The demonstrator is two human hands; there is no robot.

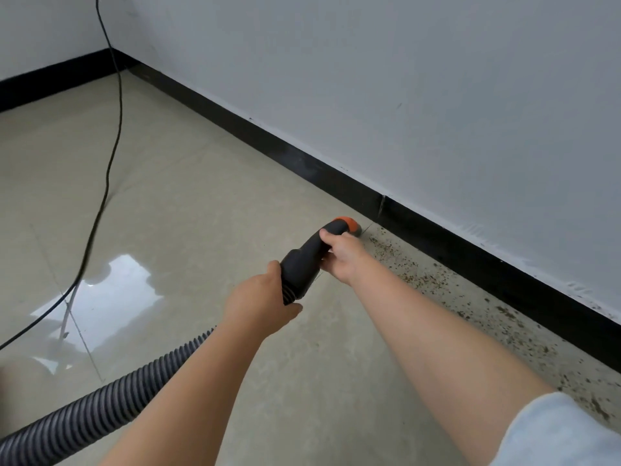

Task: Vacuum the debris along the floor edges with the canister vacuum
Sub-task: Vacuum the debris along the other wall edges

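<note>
Currently, the vacuum nozzle (311,255) is held low over the tiled floor (201,196), close to the black baseboard (302,163). The right hand (342,255) is wrapped around the nozzle's dark handle section, just behind its orange tip (346,224); the grip is closed on the handle, thumb on top. The left hand (260,307) is closed around the rear collar, where the ribbed grey hose (100,401) is joined to the nozzle. The hose is led back toward the lower left corner of the view. The orange tip is pointed at the near end of a band of brown debris (470,297), which is scattered on the floor along the baseboard toward the lower right. A black power cord (114,146) is hung from the corner of the white wall (403,79) and trailed across the floor at left. A pale sleeve (564,435) is visible on the right arm.
</note>
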